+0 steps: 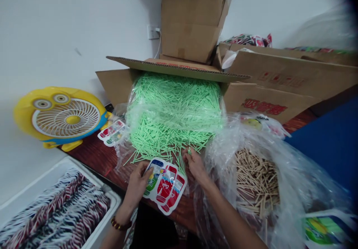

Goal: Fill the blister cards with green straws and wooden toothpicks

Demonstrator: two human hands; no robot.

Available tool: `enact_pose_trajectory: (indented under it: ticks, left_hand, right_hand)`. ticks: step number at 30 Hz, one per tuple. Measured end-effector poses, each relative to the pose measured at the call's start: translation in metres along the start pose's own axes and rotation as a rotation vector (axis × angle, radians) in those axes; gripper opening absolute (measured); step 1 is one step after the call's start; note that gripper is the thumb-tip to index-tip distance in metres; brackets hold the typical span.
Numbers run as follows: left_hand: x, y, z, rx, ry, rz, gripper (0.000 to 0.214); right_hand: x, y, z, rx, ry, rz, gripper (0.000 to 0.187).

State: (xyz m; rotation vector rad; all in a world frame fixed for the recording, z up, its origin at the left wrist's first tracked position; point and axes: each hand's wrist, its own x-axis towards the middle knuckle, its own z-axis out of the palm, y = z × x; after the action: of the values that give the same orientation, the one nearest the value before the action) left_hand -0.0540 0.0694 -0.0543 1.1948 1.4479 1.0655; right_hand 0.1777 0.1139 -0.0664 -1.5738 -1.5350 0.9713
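Observation:
My left hand (138, 183) is closed on a strip of bottle-shaped printed pouches (165, 185), held flat over the wooden table's front edge (184, 213). My right hand (195, 164) reaches into a heap of green straws (173, 111) and pinches one or a few at the heap's near edge. The straws spill out of a clear plastic bag lying in a tipped cardboard box (173, 69).
A clear bag of tan sticks (257, 181) lies right of my right hand. A yellow cartoon desk fan (60, 116) stands at the left, with more pouches (112, 132) beside it. A white bin of striped packets (56, 208) sits below left. Cardboard boxes (192, 17) stack behind.

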Motion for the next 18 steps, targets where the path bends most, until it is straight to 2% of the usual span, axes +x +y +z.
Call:
enact_pose_trajectory:
  ticks: [5, 10, 14, 18]
  left_hand:
    - [-0.002, 0.004, -0.008, -0.115, -0.006, -0.042, 0.025]
    - [-0.005, 0.0, -0.012, -0.097, 0.008, -0.049, 0.025]
    - [-0.005, -0.006, -0.013, -0.071, 0.039, -0.061, 0.027]
    - [-0.004, -0.006, -0.013, -0.077, 0.036, -0.054, 0.025]
  right_hand:
    - [-0.003, -0.007, 0.014, -0.274, -0.166, 0.039, 0.023]
    - [-0.014, -0.014, 0.016, -0.527, -0.183, 0.092, 0.036]
    - [-0.018, -0.023, 0.021, -0.593, -0.208, 0.092, 0.033]
    - [-0.017, -0.021, 0.026, -0.527, -0.214, 0.076, 0.034]
